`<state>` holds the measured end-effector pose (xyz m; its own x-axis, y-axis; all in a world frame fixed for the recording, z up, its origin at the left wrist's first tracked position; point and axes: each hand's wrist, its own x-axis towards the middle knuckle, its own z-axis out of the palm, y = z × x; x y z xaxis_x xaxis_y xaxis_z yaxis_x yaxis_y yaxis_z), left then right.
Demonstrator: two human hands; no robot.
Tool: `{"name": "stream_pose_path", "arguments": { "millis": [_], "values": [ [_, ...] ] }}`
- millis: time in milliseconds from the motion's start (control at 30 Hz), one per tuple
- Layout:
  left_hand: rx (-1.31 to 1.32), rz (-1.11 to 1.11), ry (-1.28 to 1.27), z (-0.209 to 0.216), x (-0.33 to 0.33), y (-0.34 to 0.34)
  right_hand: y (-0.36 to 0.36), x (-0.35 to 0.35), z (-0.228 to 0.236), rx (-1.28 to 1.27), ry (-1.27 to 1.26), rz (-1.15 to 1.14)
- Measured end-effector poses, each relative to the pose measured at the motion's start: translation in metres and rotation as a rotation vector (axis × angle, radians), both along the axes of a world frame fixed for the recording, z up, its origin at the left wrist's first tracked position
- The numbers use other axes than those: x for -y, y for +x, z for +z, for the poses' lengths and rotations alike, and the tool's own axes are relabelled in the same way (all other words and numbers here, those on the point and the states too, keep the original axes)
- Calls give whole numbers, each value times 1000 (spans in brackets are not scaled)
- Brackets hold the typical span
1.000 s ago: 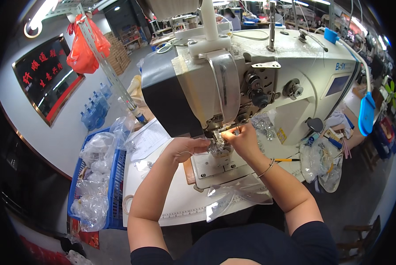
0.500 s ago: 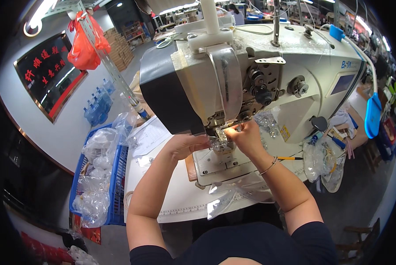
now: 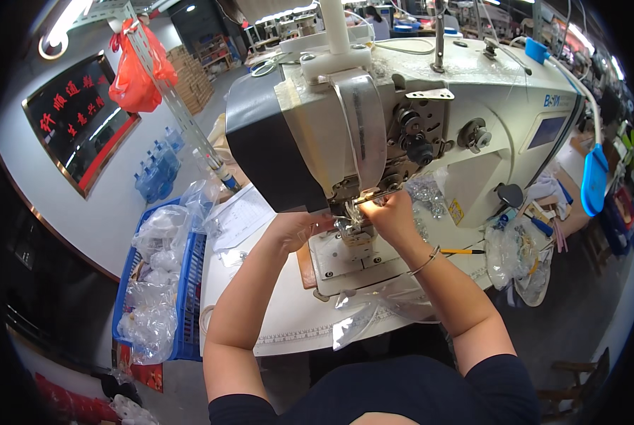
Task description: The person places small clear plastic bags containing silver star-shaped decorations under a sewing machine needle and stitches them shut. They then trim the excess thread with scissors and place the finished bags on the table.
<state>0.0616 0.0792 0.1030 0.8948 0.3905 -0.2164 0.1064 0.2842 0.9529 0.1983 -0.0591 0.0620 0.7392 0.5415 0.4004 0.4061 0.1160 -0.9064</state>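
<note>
A large white sewing machine (image 3: 472, 106) stands over the table before me. Under its needle area lies a small clear, shiny plastic piece (image 3: 345, 225), partly covered by my fingers and the machine head. My left hand (image 3: 297, 230) is closed on the piece's left side, fingertips close to the presser foot. From the other side my right hand (image 3: 390, 214) pinches it, its fingertips partly hidden under the head. Below the hands, a strip of clear plastic sheet (image 3: 373, 308) lies over the table's front edge.
To the left, a blue basket (image 3: 189, 312) holds clear plastic pieces. Papers (image 3: 239, 216) lie beside it on the white table (image 3: 278, 333). Right of my forearm are a yellow pen (image 3: 462, 251) and a clear bag (image 3: 511, 251). Shiny beads or pieces (image 3: 428, 195) sit behind my right hand.
My hands have shifted slightly at the needle, the left one turning a little. The plastic piece between them sits at a slightly different angle.
</note>
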Motion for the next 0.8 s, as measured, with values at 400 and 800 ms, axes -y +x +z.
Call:
{"name": "stream_pose_path", "arguments": {
  "millis": [400,800],
  "values": [
    [16,-19,-5,-5,-2,0,4,3,-5,-39,-52,15],
    [187,-69,-20,-45,39,-42,0,61,-14,103,-128,169]
  ]
}}
